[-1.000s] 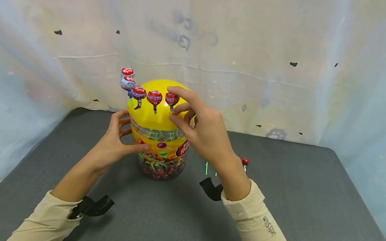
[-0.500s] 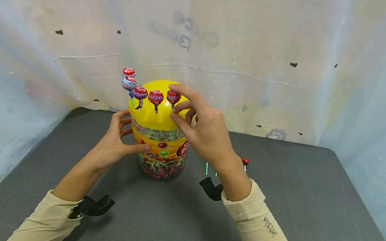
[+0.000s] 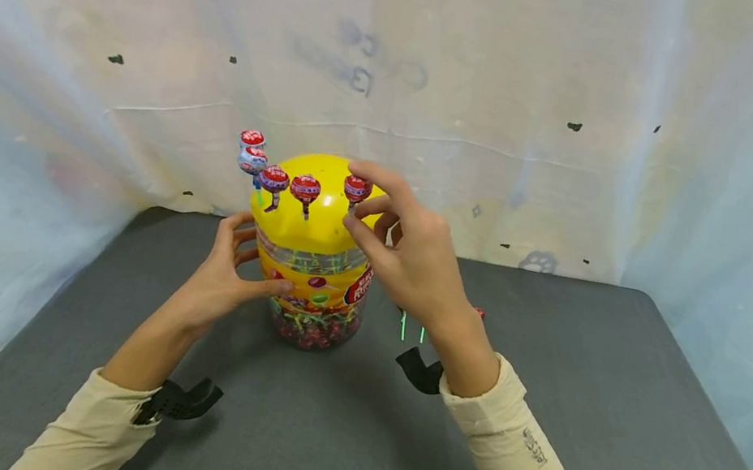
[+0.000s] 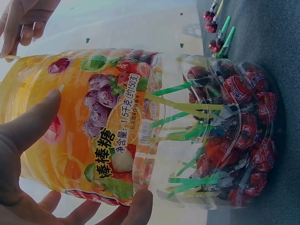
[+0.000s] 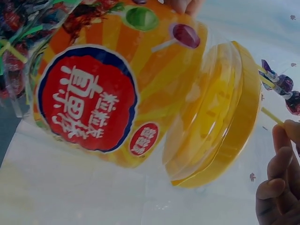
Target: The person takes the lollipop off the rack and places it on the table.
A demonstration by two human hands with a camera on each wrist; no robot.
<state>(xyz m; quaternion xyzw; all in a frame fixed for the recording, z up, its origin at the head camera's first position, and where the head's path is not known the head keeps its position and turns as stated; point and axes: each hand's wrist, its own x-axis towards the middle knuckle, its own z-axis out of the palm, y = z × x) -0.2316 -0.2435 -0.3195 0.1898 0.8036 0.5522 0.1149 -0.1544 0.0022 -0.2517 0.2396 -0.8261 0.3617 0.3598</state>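
Observation:
A clear jar (image 3: 311, 333) packed with wrapped lollipops stands upright under a yellow domed lid (image 3: 318, 230). My left hand (image 3: 221, 280) grips its side, thumb across the front and fingers around the back. Above the lid's right side, my right hand (image 3: 413, 257) pinches a red and purple lollipop (image 3: 357, 189), head up. In the right wrist view its yellow stick (image 5: 272, 116) points at the lid's top, the tip close to it. Several lollipops stand along the lid's left and front, among them a purple one (image 3: 274, 179) and a blue one (image 3: 253, 159).
To the jar's right, lollipops with green sticks (image 3: 404, 326) lie on the dark grey table (image 3: 538, 425), partly behind my right forearm. Red lollipop heads (image 4: 211, 26) show there in the left wrist view. A pale plastic sheet (image 3: 450, 49) hangs behind the table.
My right hand has shifted a little to the right with the pinched lollipop, over the last half second. The left hand and the jar stay in place.

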